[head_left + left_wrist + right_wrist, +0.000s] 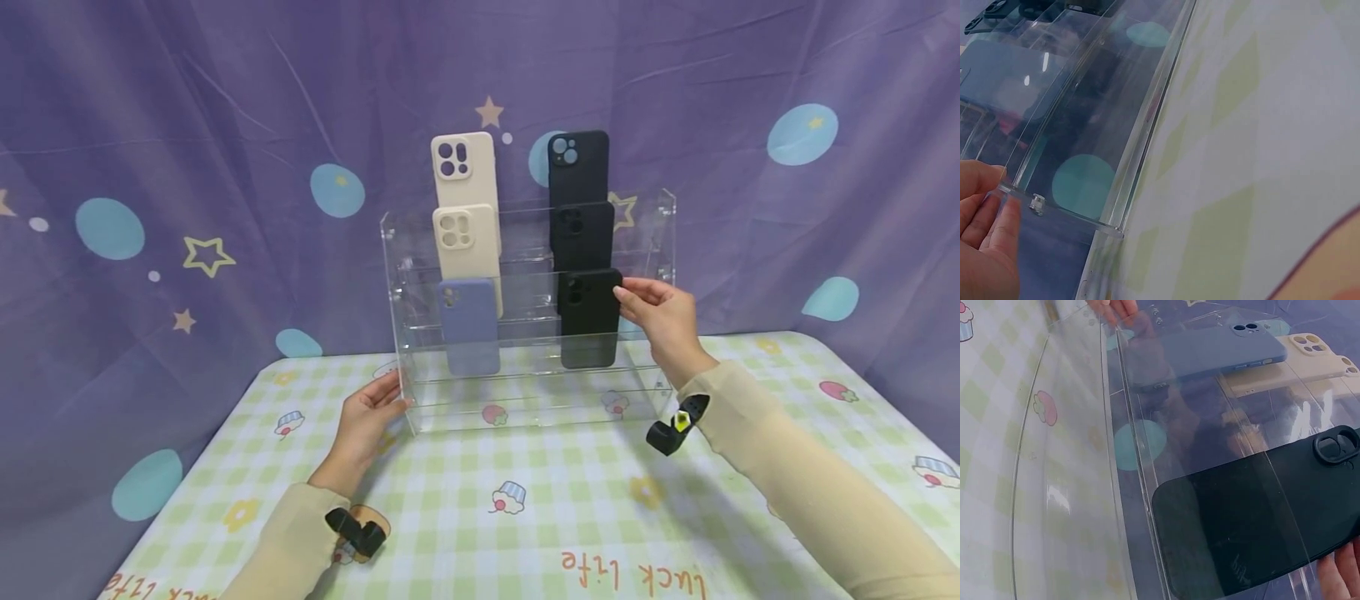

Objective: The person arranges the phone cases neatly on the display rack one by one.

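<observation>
My right hand (663,321) pinches the upper right edge of a black phone case (589,321) that stands in the lowest filled tier of a clear acrylic display stand (528,417). In the right wrist view, fingertips (1335,575) show along that case's edge. My left hand (367,421) holds the stand's left side panel, thumb in front and fingers behind. Two more black phone cases, a middle one (587,233) and a top one (581,179), rise behind. The left column has a blue phone case (470,329) below two cream ones, a middle (468,267) and a top one (472,192).
A tablecloth (465,542) with green checks and printed cupcakes covers the table. Behind the stand hangs a purple curtain (247,108) with stars and blue dots. Black wrist straps, a left one (356,533) and a right one (675,427), sit over cream sleeves.
</observation>
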